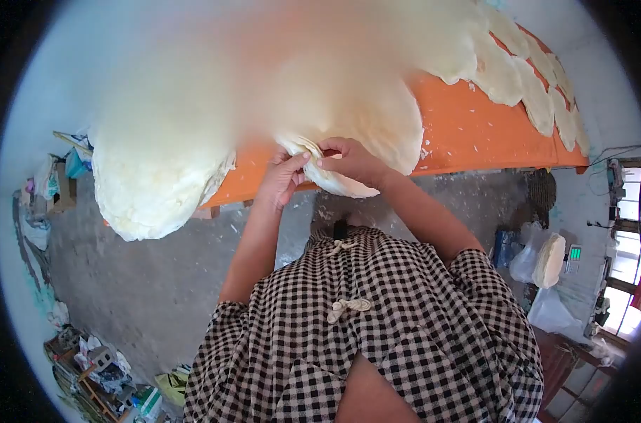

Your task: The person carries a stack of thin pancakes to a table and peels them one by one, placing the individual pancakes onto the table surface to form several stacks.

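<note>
Just over the near edge of the orange-covered table (pixel 468 134), my left hand (pixel 285 173) pinches the folded edge of a thin, pale flatbread (pixel 387 127). Close beside it, my right hand (pixel 352 161) grips the same edge, thumb and fingers closed. A flap of the flatbread hangs below my fingers, past the table edge. The rest of the sheet lies on the table, and its far part is lost in blur. To the left, a stack of similar pale flatbreads (pixel 151 169) droops over the table's edge.
Several more flatbreads (pixel 500 70) overlap along the table's far right. Boxes and bags (pixel 59 183) stand by the left wall. At the right are a scale with a green display (pixel 574 255), plastic bags (pixel 526 254) and windows. Cluttered shelves (pixel 98 374) fill the lower left.
</note>
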The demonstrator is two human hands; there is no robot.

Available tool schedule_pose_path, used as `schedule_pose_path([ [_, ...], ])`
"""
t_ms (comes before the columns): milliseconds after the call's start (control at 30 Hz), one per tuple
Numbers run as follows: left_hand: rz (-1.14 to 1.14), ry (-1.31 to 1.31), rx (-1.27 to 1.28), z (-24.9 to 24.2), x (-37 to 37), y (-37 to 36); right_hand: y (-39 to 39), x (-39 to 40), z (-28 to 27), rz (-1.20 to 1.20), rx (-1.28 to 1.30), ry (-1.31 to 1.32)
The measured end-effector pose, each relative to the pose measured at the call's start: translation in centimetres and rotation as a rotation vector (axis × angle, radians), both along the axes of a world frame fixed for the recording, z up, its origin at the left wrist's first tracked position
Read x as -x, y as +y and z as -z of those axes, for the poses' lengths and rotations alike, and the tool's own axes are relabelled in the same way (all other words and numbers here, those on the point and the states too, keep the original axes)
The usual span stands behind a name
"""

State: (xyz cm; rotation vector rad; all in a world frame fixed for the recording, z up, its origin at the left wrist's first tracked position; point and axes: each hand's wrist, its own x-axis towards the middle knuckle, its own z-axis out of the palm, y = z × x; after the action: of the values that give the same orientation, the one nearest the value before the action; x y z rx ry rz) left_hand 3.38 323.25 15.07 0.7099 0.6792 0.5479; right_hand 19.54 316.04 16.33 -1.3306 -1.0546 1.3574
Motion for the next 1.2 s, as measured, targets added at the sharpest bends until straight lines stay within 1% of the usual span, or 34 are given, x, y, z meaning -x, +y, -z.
schedule_pose_path([
  [100,-0.029,0.007,0.014,0.5,-0.4,-0.3,0.2,0.1,0.5,0.010,-0.036,-0.243],
  [200,-0.034,-0.036,0.015,1.4,-0.5,-0.2,0.5,-0.2,-0.2,0.009,0.016,-0.210],
  [300,-0.032,-0.103,0.084,-0.1,-0.6,-0.8,0.3,-0.8,-0.5,-0.002,0.043,0.021],
  [400,-0.076,-0.107,0.146,-1.2,-1.1,-1.4,0.4,-1.4,-0.2,-0.061,0.046,-0.073],
  [500,-0.124,-0.013,0.068,-0.4,-1.7,-1.4,1.1,-1.9,2.0,-0.037,0.072,-0.298],
  [600,-0.211,0.003,0.087,0.7,-2.2,-0.9,0.8,-0.2,1.5,0.189,-0.053,-0.686],
  [700,-0.268,0.079,0.104,1.3,-3.1,-0.5,0.0,2.3,-1.7,0.166,-0.125,-1.019],
  [733,-0.298,0.149,0.110,1.3,-3.3,-0.4,0.4,2.2,-1.4,0.090,-0.089,-0.994],
  [800,-0.365,0.281,0.119,0.9,-3.7,-0.4,1.7,-0.7,-0.2,0.157,0.011,-0.606],
  [833,-0.395,0.255,0.121,0.7,-3.7,-0.5,2.4,-2.9,0.7,0.187,0.058,-0.414],
  [867,-0.422,0.224,0.119,0.5,-3.4,-0.5,2.3,-6.8,2.2,0.154,-0.176,-0.360],
  [900,-0.451,0.188,0.114,0.3,-3.2,-0.4,1.4,-8.6,-1.3,0.272,-0.050,-0.179],
  [933,-0.402,0.289,0.049,0.3,-2.7,-0.3,0.5,-10.3,-4.9,0.416,0.057,0.011],
  [967,-0.391,0.287,0.097,0.3,-2.7,-0.6,-0.6,-13.4,-7.0,0.503,0.014,0.187],
  [1000,-0.373,0.285,0.144,0.7,-4.3,-1.5,-3.3,-17.1,-10.0,0.551,-0.053,0.219],
  [1033,-0.360,0.284,0.189,1.2,-4.3,-1.4,-4.1,-20.7,-11.2,0.614,-0.079,0.167],
  [1100,-0.345,0.285,0.102,3.6,-3.3,-0.9,-5.7,-22.7,-16.7,0.619,-0.212,0.293],
  [1133,-0.340,0.286,0.059,4.4,-3.0,-0.7,-6.0,-23.5,-18.9,0.620,-0.227,0.283],
  [1200,-0.367,0.254,0.111,4.2,-2.2,-1.0,-6.0,-23.9,-22.9,0.616,-0.246,0.266],
])
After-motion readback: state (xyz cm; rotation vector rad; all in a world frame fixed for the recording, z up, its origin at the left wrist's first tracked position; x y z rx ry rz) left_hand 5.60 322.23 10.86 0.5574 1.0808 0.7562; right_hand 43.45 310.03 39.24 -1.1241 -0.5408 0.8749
